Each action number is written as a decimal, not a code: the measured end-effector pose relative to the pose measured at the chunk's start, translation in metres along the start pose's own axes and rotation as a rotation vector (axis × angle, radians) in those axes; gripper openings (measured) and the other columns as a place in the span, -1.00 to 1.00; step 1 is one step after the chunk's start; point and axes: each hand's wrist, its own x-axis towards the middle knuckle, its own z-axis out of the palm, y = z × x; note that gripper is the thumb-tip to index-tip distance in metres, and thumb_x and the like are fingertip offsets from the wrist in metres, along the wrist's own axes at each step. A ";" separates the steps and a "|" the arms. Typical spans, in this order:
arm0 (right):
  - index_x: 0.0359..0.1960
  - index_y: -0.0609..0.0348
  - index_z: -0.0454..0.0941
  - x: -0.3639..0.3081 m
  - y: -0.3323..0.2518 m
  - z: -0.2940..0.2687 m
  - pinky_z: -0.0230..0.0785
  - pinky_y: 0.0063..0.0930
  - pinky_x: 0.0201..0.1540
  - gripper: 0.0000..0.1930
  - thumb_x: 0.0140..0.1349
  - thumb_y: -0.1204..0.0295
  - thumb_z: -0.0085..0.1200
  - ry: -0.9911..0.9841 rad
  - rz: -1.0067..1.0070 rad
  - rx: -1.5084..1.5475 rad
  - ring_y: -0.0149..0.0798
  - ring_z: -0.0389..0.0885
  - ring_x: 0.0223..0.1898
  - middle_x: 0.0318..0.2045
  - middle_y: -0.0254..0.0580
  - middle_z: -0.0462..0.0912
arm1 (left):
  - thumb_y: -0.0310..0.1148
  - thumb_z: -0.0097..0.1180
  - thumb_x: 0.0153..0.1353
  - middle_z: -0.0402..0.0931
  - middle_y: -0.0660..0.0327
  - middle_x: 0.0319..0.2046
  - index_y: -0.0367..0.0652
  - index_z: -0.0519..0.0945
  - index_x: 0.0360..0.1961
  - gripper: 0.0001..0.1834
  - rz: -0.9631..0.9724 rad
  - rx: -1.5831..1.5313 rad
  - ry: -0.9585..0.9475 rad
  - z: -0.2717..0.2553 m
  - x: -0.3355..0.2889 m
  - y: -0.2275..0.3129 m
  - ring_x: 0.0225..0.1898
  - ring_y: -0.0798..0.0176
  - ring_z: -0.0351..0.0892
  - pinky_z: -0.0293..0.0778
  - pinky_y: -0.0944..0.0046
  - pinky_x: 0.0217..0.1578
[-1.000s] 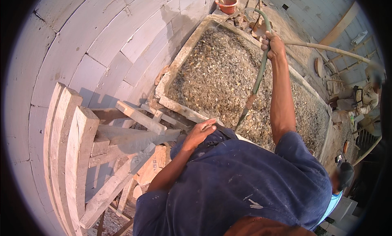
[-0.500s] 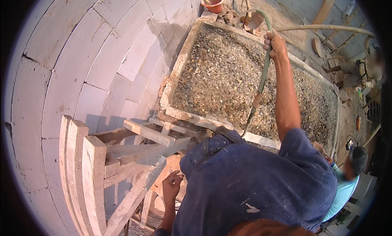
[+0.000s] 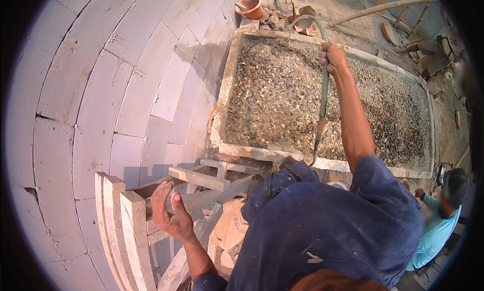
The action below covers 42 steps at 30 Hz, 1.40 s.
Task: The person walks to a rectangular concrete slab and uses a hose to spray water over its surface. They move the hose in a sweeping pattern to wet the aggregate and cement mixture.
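Observation:
My right hand (image 3: 333, 57) is closed round a green hose (image 3: 323, 92), holding it up over a framed rectangular bed of gravel (image 3: 282, 94). The hose bends over above my fist, and a pale stream appears to leave its end at the far side. Below the fist it hangs down past a brownish joint toward my waist. My left hand (image 3: 172, 214) is raised with fingers stretched and thumb apart, holding nothing. It hovers over or beside a pale wooden frame of beams (image 3: 135, 230); whether it touches the wood I cannot tell.
A pale block wall (image 3: 121, 84) rises along the left. An orange bucket (image 3: 250, 8) stands by broken bricks (image 3: 274, 21) beyond the bed's far corner. A bamboo pole (image 3: 383, 7) slants across the far right. A person in a turquoise shirt (image 3: 436, 230) is at the right.
My left hand has risen from low beside my body to the wooden frame, its fingers spreading. My right hand still grips the hose. The view has shifted slightly.

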 end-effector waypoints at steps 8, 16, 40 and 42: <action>-0.14 0.19 0.38 -0.023 -0.007 0.000 0.04 -0.70 -0.77 -0.83 0.22 0.51 -0.08 0.014 0.000 0.051 -0.58 0.20 -0.71 -0.59 -0.40 0.35 | 0.00 0.08 0.14 0.23 -0.16 0.16 -0.29 0.24 0.20 -0.26 -0.282 -0.675 -0.921 0.281 -0.082 0.039 0.24 -0.07 0.16 0.13 0.09 0.19; -0.21 0.19 0.40 -0.034 -0.024 -0.025 0.05 -0.72 -0.77 -0.88 0.23 0.51 -0.10 0.023 -0.053 0.108 -0.59 0.21 -0.70 -0.61 -0.42 0.34 | -0.03 0.23 0.03 0.32 -0.10 0.10 -0.32 0.28 0.17 -0.21 -0.281 -0.758 -1.277 0.352 -0.126 0.075 0.19 0.04 0.25 0.13 0.19 0.18; -0.23 0.22 0.33 -0.042 -0.029 -0.062 0.09 -0.66 -0.75 -0.91 0.24 0.53 -0.13 0.096 -0.102 0.306 -0.54 0.21 -0.70 -0.59 -0.36 0.33 | 0.20 -0.19 0.23 0.41 0.18 -0.47 -0.26 0.45 -0.18 -0.37 -0.282 -0.746 -1.159 0.341 -0.147 0.052 -0.38 0.29 0.36 0.30 0.25 -0.33; -0.23 0.21 0.31 -0.044 -0.027 -0.063 0.10 -0.66 -0.75 -0.91 0.25 0.52 -0.13 0.103 -0.119 0.327 -0.53 0.22 -0.69 -0.59 -0.36 0.33 | 0.18 -0.20 0.24 0.41 0.16 -0.49 -0.27 0.45 -0.20 -0.38 -0.269 -0.739 -1.143 0.339 -0.147 0.050 -0.41 0.26 0.36 0.30 0.21 -0.36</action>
